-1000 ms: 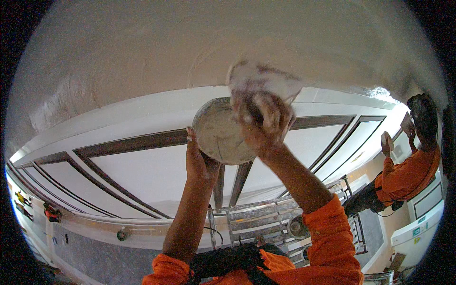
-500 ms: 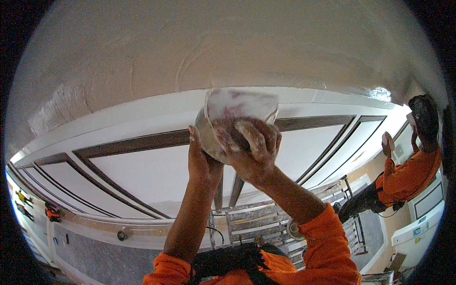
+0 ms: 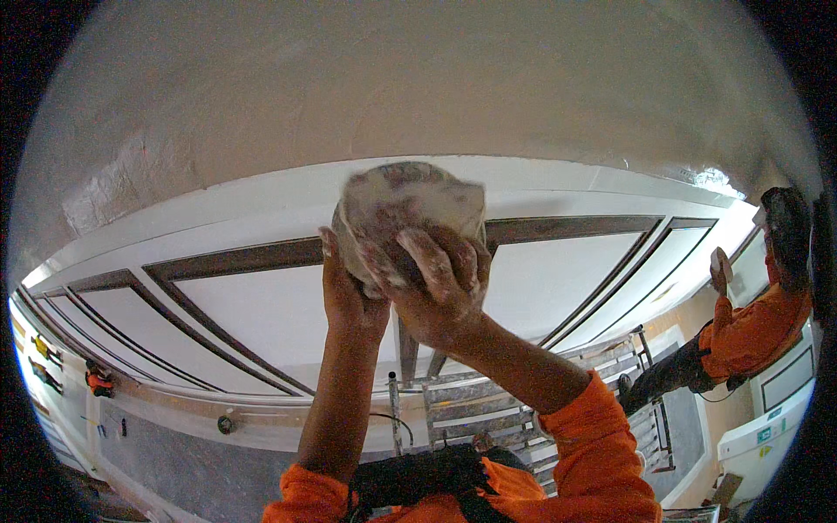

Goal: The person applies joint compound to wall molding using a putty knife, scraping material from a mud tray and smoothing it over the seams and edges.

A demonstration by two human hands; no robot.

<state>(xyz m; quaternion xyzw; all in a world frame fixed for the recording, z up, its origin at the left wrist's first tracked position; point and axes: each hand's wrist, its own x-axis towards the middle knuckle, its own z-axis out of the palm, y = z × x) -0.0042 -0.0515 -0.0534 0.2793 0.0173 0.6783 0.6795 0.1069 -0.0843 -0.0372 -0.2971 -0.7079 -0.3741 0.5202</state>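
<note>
My left hand (image 3: 349,305) is closed round a round grey plaster dish (image 3: 346,227), mostly hidden by a whitish, smeared flat spreader (image 3: 440,200). My right hand (image 3: 427,279), dusted white, grips the spreader with curled fingers and holds it over the dish. Beyond both hands, the plastered surface (image 3: 392,87) curves across the top of the view, with a white band (image 3: 558,179) along its lower edge.
A co-worker in orange (image 3: 750,322) works at the right, holding a pale object. Dark-trimmed white panels (image 3: 558,279) span the middle. Below are a slatted platform (image 3: 471,410) with metal rails and a grey floor (image 3: 192,444). Several small figures (image 3: 98,379) appear at far left.
My right hand has brought the spreader down and left from the plastered surface onto the dish. My left hand and the dish have shifted slightly left.
</note>
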